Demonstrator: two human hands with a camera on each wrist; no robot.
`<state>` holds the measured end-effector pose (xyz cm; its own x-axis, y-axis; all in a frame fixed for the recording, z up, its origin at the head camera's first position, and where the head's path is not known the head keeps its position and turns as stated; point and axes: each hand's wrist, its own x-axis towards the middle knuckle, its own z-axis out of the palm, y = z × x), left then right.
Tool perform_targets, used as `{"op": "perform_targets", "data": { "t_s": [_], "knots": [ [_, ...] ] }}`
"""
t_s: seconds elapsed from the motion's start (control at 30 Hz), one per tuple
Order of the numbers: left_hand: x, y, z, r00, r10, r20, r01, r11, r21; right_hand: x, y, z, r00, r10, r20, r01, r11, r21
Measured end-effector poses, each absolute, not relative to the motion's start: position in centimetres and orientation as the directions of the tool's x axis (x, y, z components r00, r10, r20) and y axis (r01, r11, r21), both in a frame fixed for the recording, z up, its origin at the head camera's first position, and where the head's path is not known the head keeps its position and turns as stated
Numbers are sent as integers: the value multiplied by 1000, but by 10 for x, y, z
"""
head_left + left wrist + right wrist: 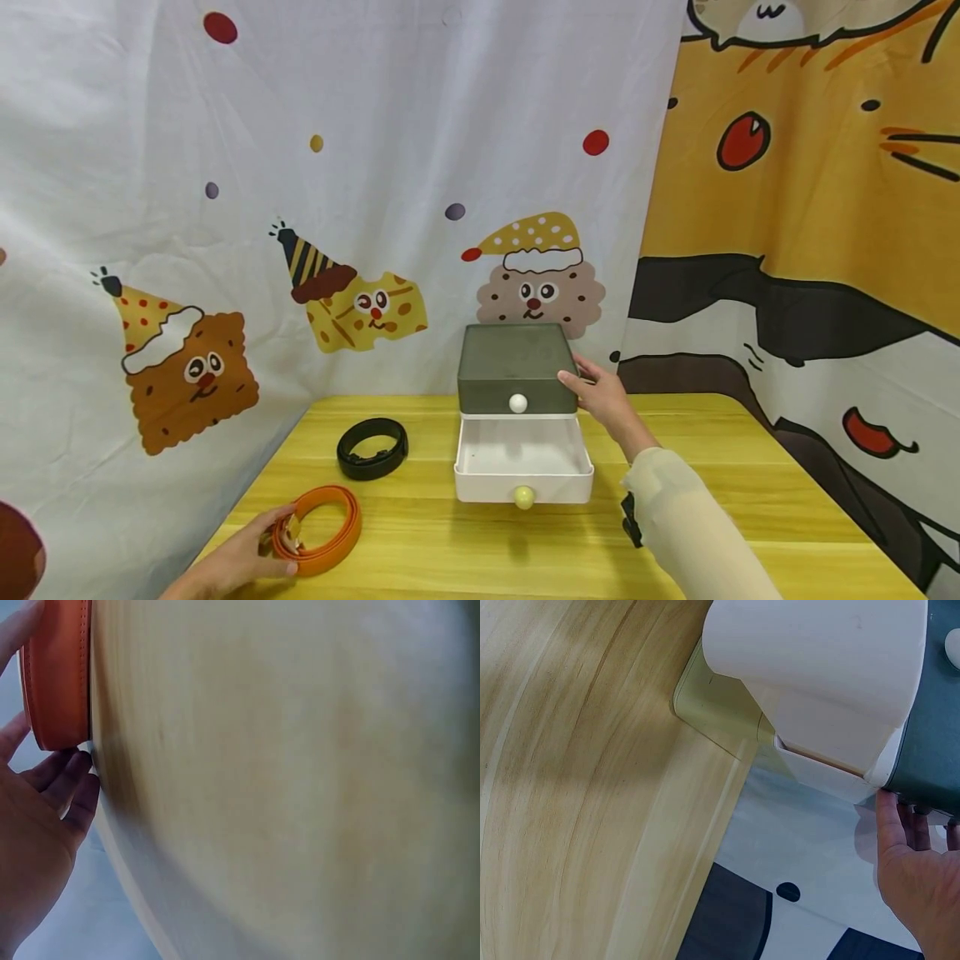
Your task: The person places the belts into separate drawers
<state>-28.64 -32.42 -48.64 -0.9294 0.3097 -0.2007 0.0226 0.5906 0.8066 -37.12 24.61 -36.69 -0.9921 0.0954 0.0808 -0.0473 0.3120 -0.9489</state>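
A rolled orange belt [347,533] with a gold-coloured buckle lies at the front left of the table. My left hand [238,557] grips the coil's left side, fingers at the back and thumb at the front. In the left wrist view, the fingers reach around the belt's stitched edge [61,682]. A small drawer box [517,354] has a dark green upper part and a white lower drawer [525,487] pulled out. My right hand [603,398] rests against the box's right side, thumb at its top edge. The right wrist view shows straight fingers [889,825] touching that side.
A rolled black belt [372,450] lies behind the orange one. The wooden table [420,550] ends at the cartoon-printed curtain [390,167] behind and beside it. The upper drawer carries a white knob [517,403], the lower one a yellow knob [523,497].
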Motion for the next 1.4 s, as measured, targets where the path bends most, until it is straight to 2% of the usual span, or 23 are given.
{"op": "perform_targets", "data": {
  "t_s": [0.27,0.67,1.2,1.4],
  "knots": [
    [-289,-321,-490,-921,323,-216,1,559,829,-372,247,-367,-992,99,81,-46,316,-948],
    [-288,-311,-491,-957,224,-184,7,653,757,-373,246,-369,-992,88,88,-55,323,-945],
    [-288,-300,-491,-984,162,-80,63,724,687,-374,246,-370,-992,87,93,-62,312,-948],
    [-291,-294,-494,-994,94,-55,38,773,634,-372,247,-369,-992,88,89,-56,323,-945]
  ]
}}
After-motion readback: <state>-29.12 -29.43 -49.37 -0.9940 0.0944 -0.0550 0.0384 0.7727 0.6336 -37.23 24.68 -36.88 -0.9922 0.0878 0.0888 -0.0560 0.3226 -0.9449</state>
